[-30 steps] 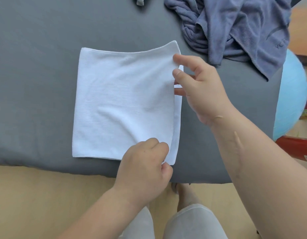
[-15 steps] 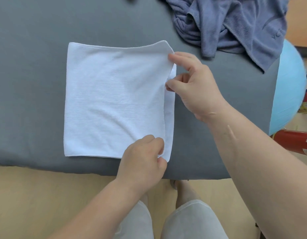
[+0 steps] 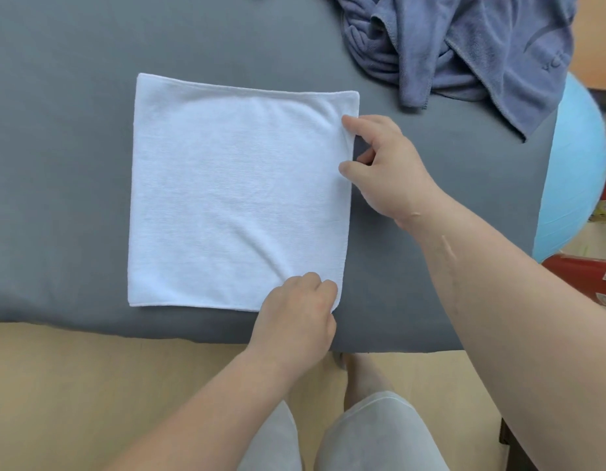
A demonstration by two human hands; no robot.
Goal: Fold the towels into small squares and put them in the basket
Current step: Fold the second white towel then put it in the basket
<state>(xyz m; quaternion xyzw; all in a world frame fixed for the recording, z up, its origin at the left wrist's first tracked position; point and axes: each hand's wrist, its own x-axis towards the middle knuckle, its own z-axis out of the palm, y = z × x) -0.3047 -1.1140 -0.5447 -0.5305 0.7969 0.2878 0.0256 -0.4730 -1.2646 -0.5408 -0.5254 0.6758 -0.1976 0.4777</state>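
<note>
A white towel, folded once, lies flat as a near square on the grey padded surface. My left hand pinches the towel's near right corner. At the far part of the towel's right edge, my right hand holds the layers between forefinger and thumb. A crumpled blue-grey towel lies in a heap at the far right of the surface. No basket is in view.
The grey surface ends just below the white towel, above a light wooden floor. A light blue ball and a red object stand to the right. My legs show at the bottom.
The raised far right corner now lies flat, and the top layer's right edge lines up with the layer beneath. My right hand slid down along that edge. My left hand kept its corner.
</note>
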